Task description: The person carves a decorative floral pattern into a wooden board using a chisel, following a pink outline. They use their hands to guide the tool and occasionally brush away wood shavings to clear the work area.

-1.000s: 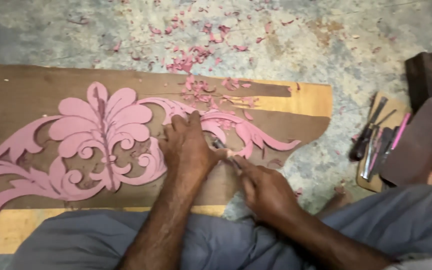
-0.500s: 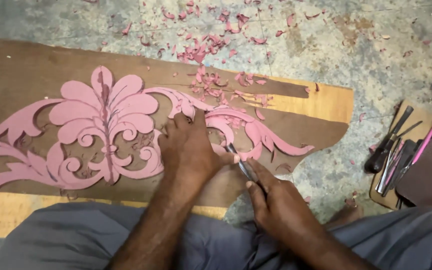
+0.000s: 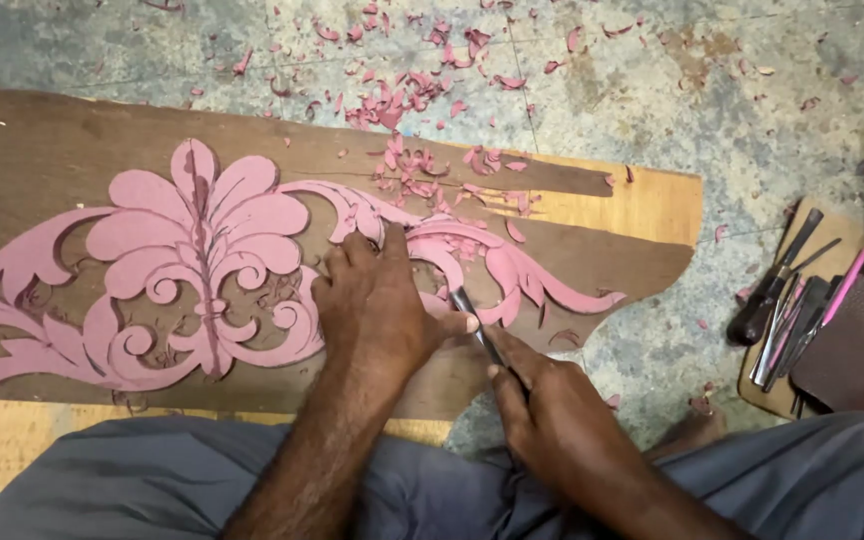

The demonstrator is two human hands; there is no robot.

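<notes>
On the brown board (image 3: 72, 140), the left hand (image 3: 377, 310) lies flat, fingers spread, pressing the pink floral carving (image 3: 192, 260). Right hand (image 3: 552, 415) fingers close around a chisel (image 3: 479, 327), its tip beside the left thumb.

Two hands (image 3: 452, 360), one chisel (image 3: 479, 328), one pink carved ornament (image 3: 192, 270), one wooden board (image 3: 42, 150), many pink shavings (image 3: 402, 100).
</notes>
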